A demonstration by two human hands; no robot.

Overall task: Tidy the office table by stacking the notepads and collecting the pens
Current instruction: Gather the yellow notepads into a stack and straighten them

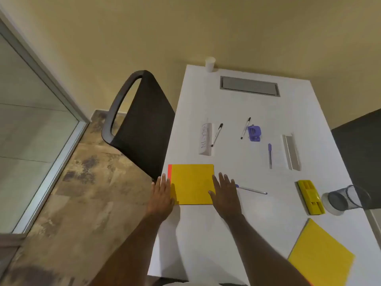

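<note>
4 pens loose; blk chair by table edge

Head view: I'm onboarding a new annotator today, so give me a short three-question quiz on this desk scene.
1. True or false: both hands grip the yellow notepad with the red spine in the air.
2. How many pens lie loose on the white table?
3. The mesh pen cup is: A) upright with pens in it, B) tipped on its side, C) under the chair.

Key:
1. False: the left hand and the right hand lie flat at its edges on the table.
2. Four.
3. B.
</note>
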